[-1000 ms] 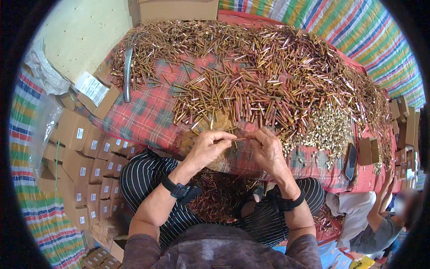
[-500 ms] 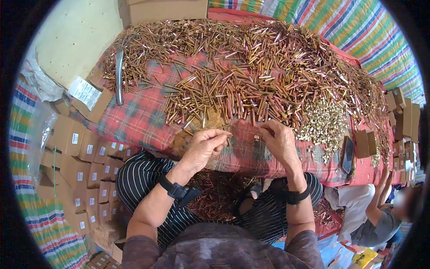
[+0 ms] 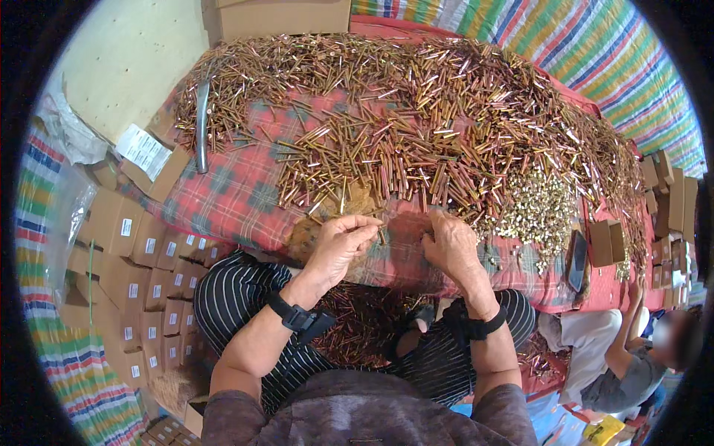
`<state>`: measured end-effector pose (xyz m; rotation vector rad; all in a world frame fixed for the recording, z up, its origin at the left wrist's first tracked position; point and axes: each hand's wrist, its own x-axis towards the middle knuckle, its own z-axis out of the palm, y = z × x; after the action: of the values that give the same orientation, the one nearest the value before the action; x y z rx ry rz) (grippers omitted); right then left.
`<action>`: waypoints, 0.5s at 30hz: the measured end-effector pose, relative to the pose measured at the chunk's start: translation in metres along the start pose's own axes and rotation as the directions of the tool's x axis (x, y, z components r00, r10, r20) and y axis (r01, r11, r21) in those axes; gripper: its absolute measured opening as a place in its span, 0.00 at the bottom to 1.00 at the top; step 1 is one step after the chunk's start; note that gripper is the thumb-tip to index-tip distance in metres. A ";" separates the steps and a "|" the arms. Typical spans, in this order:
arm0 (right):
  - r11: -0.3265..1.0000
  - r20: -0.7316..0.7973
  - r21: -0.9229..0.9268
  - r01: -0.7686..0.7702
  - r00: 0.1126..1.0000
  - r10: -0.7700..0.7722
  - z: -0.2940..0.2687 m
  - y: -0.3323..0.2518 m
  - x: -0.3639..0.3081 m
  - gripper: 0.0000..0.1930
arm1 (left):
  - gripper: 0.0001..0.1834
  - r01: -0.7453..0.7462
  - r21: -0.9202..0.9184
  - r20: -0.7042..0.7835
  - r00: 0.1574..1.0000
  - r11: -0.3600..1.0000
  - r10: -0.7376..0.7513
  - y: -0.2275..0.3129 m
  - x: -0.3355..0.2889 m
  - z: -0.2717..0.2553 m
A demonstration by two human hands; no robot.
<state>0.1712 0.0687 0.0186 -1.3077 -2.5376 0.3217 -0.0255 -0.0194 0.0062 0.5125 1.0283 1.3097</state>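
Note:
My left hand [image 3: 342,245] pinches a thin gold-coloured metal rod [image 3: 382,235], whose end shows below the fingertips. Most of that piece is hidden by the fingers. Close by on the right, my right hand [image 3: 454,244] is curled over the plaid cloth, its fingertips together; whatever they hold is hidden. The two hands are apart. Just beyond them lies a broad heap of copper and gold coloured metal rods [image 3: 405,152]. Right of my right hand is a pile of small shiny pale-gold metal pieces [image 3: 532,208].
Red plaid cloth [image 3: 223,189] covers the work surface. A curved metal bar [image 3: 202,126] lies at left. Stacked cardboard boxes [image 3: 149,275] stand lower left. At right are a dark flat object [image 3: 576,260], an open small box [image 3: 606,242] and another person [image 3: 625,372]. More rods [image 3: 357,320] lie between my legs.
My right hand has moved left toward my left hand, its fingers curling further. My left hand stays almost in place. The other person's hands have shifted slightly.

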 end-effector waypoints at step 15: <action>0.537 -0.002 0.843 -0.027 0.999 0.054 0.010 -0.041 -0.010 0.06 | 0.03 0.079 -0.085 0.030 0.997 0.993 -0.077 0.003 -0.003 0.002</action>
<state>0.1416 0.0366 0.0206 -0.9166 -1.8234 1.3369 -0.0246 -0.0210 0.0104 0.4194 0.9566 1.2691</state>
